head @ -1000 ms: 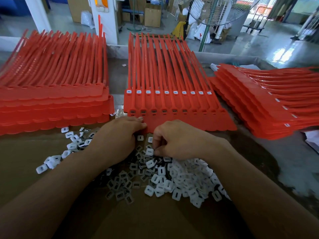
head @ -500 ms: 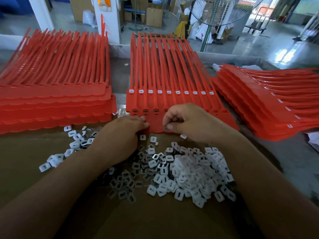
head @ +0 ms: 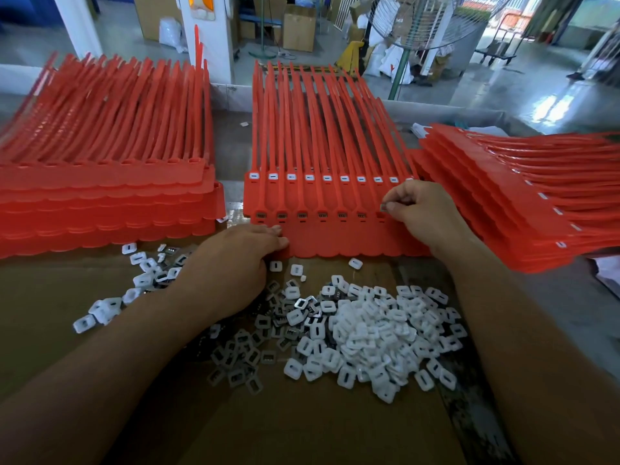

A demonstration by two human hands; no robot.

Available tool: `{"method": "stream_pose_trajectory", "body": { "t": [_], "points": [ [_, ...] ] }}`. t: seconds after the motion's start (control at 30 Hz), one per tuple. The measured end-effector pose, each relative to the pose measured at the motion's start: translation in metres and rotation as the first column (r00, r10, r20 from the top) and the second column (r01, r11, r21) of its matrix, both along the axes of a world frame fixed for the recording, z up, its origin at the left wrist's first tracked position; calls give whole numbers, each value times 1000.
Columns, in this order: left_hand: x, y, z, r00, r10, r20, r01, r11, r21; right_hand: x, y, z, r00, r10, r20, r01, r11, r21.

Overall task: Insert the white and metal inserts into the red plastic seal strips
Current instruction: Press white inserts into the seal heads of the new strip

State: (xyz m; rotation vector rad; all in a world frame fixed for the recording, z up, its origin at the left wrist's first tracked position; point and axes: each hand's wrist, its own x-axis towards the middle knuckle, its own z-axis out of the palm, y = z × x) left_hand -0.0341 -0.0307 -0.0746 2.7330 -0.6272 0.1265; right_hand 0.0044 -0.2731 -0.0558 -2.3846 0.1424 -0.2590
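I count three stacks of red seal strips on the counter (head: 583, 330): a left stack (head: 107, 203), a centre stack (head: 335, 239) straight ahead of me, and a right stack (head: 503, 203) turned so its tails run off to the right.

The only things holding anything are the sockets in the top sheet of the centre stack. Its upper row shows nine seated white inserts (head: 309, 177) plainly. A tenth at the right end is half hidden by the right hand (head: 419, 213). The lower row has six seated metal inserts (head: 322, 215), counted from the left.

Loose parts lie on a cardboard sheet (head: 302, 431), too many to count. There is a big white heap (head: 369, 333), a darker metal scatter (head: 241, 360) to its left, and a small mixed scatter (head: 141, 280) beside the left stack. Three white pieces lie apart, just in front of the centre stack.

The right hand's grip is narrow. Thumb and forefinger pinch one metal insert (head: 383, 207) right at the seventh socket of the lower row. I cannot tell whether it is touching the socket or just above it.

The left hand (head: 231, 266) holds nothing. Its grip is loose, with the fingers laid fairly straight on the near left edge of the centre stack and pressing on it.
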Motion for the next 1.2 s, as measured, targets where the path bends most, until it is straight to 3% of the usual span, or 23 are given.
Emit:
{"method": "stream_pose_trajectory", "body": {
  "t": [0.5, 0.83, 1.2],
  "points": [
    [1, 0, 1, 1000, -3, -4, 3, 1000, 12, 4, 4, -5, 998, -9, -61, -1, 989, -149],
    [0, 1, 1, 1000, 3, 3, -3, 1000, -9, 6, 4, -9, 998, -68, -2, 67, 984, -167],
    [-1, 0, 2, 1000, 3, -9, -3, 1000, 0, -3, 7, 3, 999, 30, 21, -28, 994, -104]
  ]
}}
